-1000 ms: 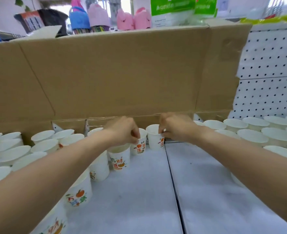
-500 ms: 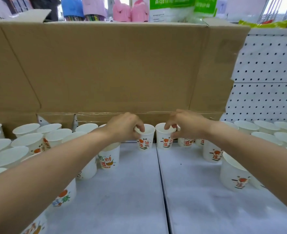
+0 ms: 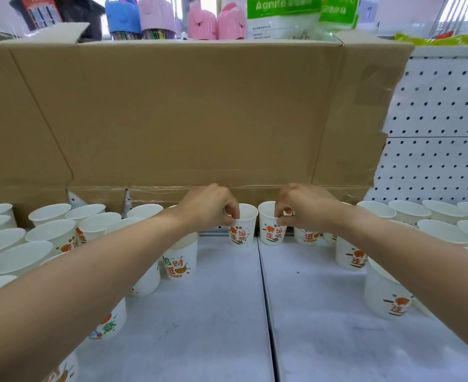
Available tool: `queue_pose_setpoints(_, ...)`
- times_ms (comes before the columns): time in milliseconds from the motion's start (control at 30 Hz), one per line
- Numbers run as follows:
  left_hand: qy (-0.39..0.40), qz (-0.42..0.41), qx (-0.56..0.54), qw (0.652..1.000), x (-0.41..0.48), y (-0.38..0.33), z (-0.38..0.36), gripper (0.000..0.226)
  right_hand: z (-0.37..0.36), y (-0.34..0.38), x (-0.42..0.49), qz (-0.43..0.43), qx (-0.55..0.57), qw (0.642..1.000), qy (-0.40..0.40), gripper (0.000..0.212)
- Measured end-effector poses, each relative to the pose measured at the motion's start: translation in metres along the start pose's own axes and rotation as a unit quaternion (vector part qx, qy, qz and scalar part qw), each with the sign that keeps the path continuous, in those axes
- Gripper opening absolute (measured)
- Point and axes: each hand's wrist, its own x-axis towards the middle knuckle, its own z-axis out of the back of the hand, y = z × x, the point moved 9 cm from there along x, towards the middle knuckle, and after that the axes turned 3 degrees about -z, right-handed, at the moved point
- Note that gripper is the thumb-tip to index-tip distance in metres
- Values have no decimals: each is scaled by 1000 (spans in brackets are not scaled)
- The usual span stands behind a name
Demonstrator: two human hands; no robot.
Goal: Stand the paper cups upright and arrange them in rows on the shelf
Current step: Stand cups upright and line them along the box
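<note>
Here, upright white printed cups [image 3: 243, 233].

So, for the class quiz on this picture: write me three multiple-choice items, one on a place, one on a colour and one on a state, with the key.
1. The left hand pinches the left cup and the right hand pinches the right cup. Where on the shelf do these cups stand?
A. at the front edge
B. at the back, by the cardboard
C. in the far left corner

2. What colour is the top of the Agnite bag?
A. red
B. black
C. green

3. How do the two pinched cups stand?
A. upright, mouths up
B. upside down
C. on their sides

Key:
1 B: both cups stand just in front of the cardboard.
2 C: the band with the name on it is green.
3 A: their open mouths face up.
</note>
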Motion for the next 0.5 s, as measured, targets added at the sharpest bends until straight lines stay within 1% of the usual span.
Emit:
queue_pose_setpoints(67, 2, 3, -9, 1000, -3, 2, 4, 18, 3, -2, -1, -13, 10, 1000, -16, 21)
queue_pose_setpoints(133, -4, 7, -26, 1000, -10, 7, 17, 29, 10, 0, -4, -14, 27, 998, -49, 27)
queue_pose_setpoints(233, -20, 43, -72, 996, -35, 24, 47, 31, 25, 21, -9, 15, 74, 993, -87, 24)
queue_pose_setpoints(300, -22, 64, -102, 992, -57, 40, 60, 25, 28, 47, -8, 28, 132, 988, -75, 22)
queue_pose_setpoints(367, -23, 85, -114, 990, -76, 57, 66, 17, 25, 83, -4, 50, 178, 982, -44, 24)
queue_pose_setpoints(433, -15, 108, -108, 988, -84, 73, 63, 14, 20, 121, -1, 75, 191, 978, -23, 32)
queue_pose_setpoints(500, 10, 113, -78, 991, -82, 83, 52, 18, 13, 149, 1, 82, 177, 981, -2, 38)
